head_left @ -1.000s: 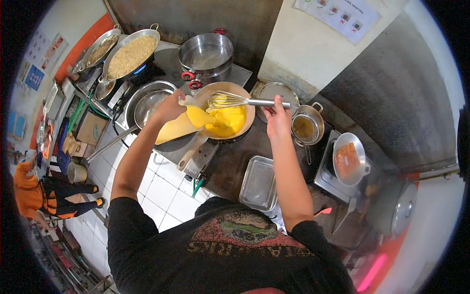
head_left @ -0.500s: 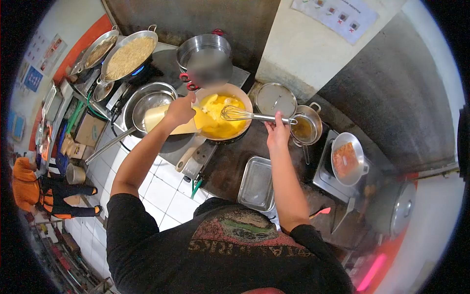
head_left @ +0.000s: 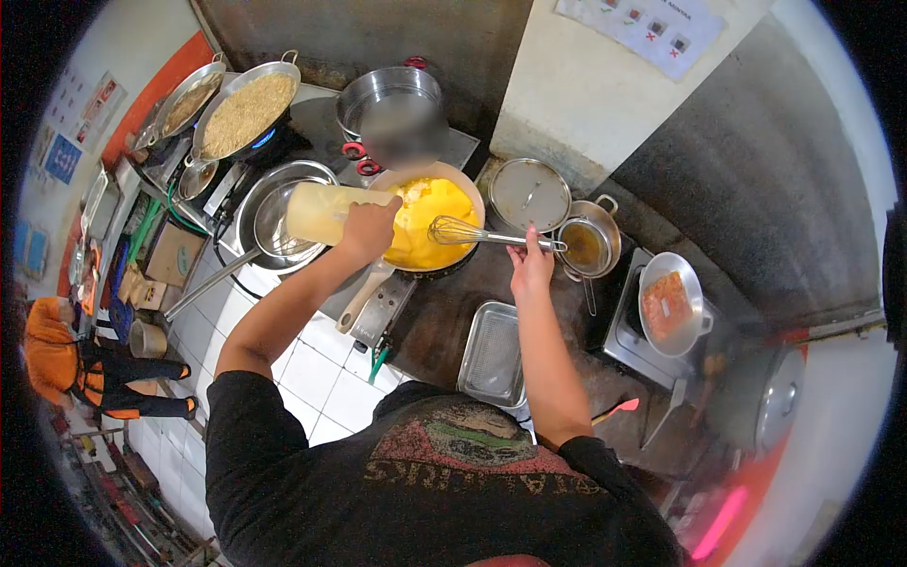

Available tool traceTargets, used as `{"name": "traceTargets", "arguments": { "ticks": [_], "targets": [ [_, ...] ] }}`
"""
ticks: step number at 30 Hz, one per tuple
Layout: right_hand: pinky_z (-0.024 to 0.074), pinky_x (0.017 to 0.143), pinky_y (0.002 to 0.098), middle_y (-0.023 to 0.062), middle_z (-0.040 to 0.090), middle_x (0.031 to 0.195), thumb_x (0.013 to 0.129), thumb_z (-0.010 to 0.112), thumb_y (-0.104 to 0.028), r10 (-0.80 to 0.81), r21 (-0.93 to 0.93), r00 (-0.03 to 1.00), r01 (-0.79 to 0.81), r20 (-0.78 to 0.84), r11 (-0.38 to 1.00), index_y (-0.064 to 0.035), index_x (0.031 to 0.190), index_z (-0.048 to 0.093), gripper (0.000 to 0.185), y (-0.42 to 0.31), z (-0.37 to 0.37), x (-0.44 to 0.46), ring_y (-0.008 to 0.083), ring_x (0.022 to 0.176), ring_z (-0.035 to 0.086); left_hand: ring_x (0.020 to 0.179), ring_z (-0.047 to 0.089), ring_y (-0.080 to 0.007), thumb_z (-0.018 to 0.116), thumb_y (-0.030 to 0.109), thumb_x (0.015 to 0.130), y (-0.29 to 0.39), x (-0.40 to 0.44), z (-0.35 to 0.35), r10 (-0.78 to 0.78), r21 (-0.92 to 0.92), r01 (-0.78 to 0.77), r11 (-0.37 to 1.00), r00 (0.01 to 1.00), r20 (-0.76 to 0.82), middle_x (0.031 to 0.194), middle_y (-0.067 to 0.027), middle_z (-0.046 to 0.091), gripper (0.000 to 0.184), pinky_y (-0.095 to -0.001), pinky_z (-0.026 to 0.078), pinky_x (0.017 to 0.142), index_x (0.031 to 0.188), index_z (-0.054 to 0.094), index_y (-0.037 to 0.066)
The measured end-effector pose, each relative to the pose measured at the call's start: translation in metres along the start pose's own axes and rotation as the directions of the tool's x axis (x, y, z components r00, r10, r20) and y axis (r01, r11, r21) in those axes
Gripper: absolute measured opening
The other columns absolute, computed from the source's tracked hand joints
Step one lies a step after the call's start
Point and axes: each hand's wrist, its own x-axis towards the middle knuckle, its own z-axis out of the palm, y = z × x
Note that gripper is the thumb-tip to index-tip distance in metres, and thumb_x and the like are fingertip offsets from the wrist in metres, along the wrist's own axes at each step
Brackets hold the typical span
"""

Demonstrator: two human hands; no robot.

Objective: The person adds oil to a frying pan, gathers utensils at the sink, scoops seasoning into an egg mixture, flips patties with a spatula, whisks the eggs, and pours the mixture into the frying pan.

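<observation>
My left hand [head_left: 368, 230] is closed around a pale yellow translucent jug [head_left: 321, 210], which lies tilted almost on its side with one end at the left edge of the frying pan [head_left: 363, 299]. Thick yellow liquid [head_left: 425, 210] covers most of the pan's floor. In my right hand [head_left: 532, 261] is the handle of a wire whisk [head_left: 458, 230]; its wire loops hang over the pan's right part. Whether the wires touch the liquid I cannot tell.
Left of the pan sits a metal bowl with a long-handled strainer [head_left: 283, 203]. A steel pot [head_left: 389, 90] stands behind. To the right are a lid [head_left: 529, 194], a small pot [head_left: 609, 222] and a white pan [head_left: 675, 302]. A rectangular tray [head_left: 493, 354] lies nearer. Someone in orange [head_left: 52, 354] is far left.
My left hand has come lower and turned, and the jug's tilt has changed. Yellow liquid now spreads over more of the pan. The whisk has barely shifted.
</observation>
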Motion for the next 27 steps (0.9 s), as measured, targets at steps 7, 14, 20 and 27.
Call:
{"name": "traceTargets", "arguments": {
  "ticks": [7, 14, 20, 27],
  "targets": [
    [0.0514, 0.078, 0.0393, 0.0023, 0.059, 0.083, 0.089, 0.067, -0.021, -0.005, 0.008, 1.0, 0.005, -0.016, 1.0, -0.012, 0.1, 0.056, 0.019, 0.005, -0.01, 0.001, 0.0159, 0.07, 0.056, 0.072, 0.063, -0.026, 0.058, 0.011, 0.077, 0.014, -0.011, -0.004, 0.19, 0.2, -0.173, 0.964, 0.979, -0.071, 0.07, -0.0083, 0.064, 0.031, -0.0412, 0.04, 0.071, 0.107, 0.049, 0.012],
    [0.0515, 0.078, 0.0361, 0.0016, 0.055, 0.086, 0.087, 0.069, -0.021, -0.006, 0.037, 1.0, 0.005, 0.009, 0.999, -0.0103, 0.1, 0.052, 0.023, 0.003, -0.008, -0.007, 0.0144, 0.074, 0.055, 0.079, 0.057, -0.0233, 0.053, 0.011, 0.079, 0.016, -0.018, -0.063, 0.409, 0.383, -0.319, 0.867, 0.894, -0.182, 0.072, -0.0051, 0.058, 0.026, -0.0385, 0.037, 0.079, 0.106, 0.051, 0.012],
    [0.0521, 0.078, 0.0341, 0.002, 0.057, 0.089, 0.089, 0.066, -0.019, -0.021, 0.03, 1.0, 0.021, 0.002, 0.999, -0.0099, 0.102, 0.053, 0.021, -0.01, -0.001, -0.019, 0.015, 0.078, 0.057, 0.08, 0.055, -0.0225, 0.053, 0.014, 0.079, 0.024, -0.045, -0.182, 0.461, 0.426, -0.289, 0.857, 0.8, -0.385, 0.077, -0.0049, 0.056, 0.022, -0.0376, 0.037, 0.081, 0.1, 0.056, 0.013],
    [0.052, 0.08, 0.036, 0.0019, 0.057, 0.091, 0.09, 0.066, -0.019, -0.011, 0.067, 0.999, 0.013, -0.03, 0.998, -0.0106, 0.104, 0.052, 0.021, -0.005, -0.007, -0.012, 0.015, 0.08, 0.057, 0.078, 0.054, -0.0216, 0.053, 0.014, 0.077, 0.024, -0.044, -0.141, 0.502, 0.417, -0.34, 0.843, 0.777, -0.381, 0.074, -0.0038, 0.053, 0.021, -0.0375, 0.037, 0.079, 0.098, 0.053, 0.011]
  ]
}}
